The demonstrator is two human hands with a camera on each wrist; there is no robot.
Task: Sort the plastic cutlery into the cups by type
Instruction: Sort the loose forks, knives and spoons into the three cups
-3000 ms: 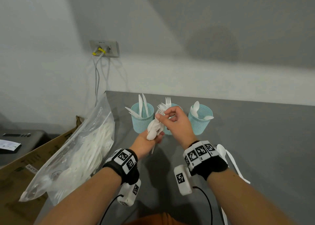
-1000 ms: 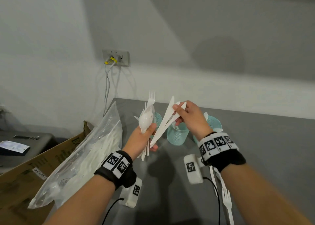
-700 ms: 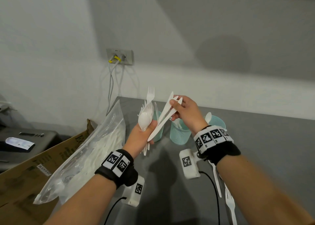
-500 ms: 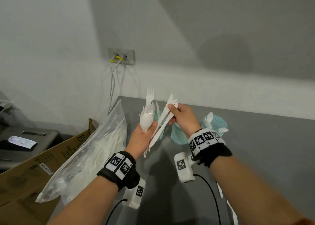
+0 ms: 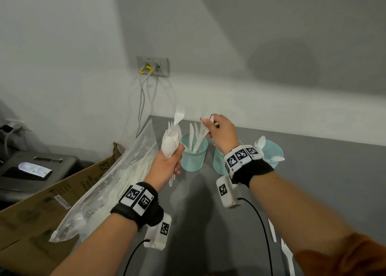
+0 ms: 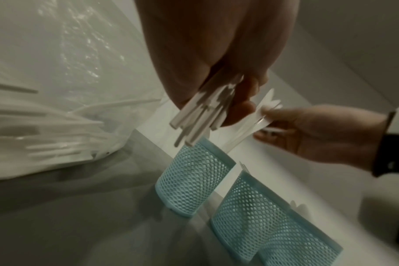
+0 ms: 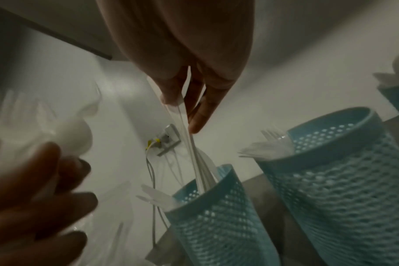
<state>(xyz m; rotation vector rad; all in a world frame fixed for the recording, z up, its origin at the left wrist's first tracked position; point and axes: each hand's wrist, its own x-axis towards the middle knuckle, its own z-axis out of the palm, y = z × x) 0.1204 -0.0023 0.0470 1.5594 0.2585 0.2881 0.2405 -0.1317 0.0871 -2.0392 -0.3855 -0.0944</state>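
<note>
Knife-sorting step: right hand [image 5: 219,132] pinches knives [image 7: 194,149] by their handles, tips already inside the left cup [image 5: 193,156]; left hand [image 5: 167,163] grips a mixed bundle [image 5: 172,142] beside it; next, probably release, then pick again.

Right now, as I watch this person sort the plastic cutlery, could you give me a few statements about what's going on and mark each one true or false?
1. The right hand pinches knives whose lower ends are in the left cup. True.
2. The left hand is empty. False: it grips a bundle of cutlery, with a spoon and a fork showing.
3. The right cup holds spoons. True.
4. Three blue mesh cups stand on the grey table. True.
5. The clear bag of cutlery lies to the right of the cups. False: it lies to their left.
</note>
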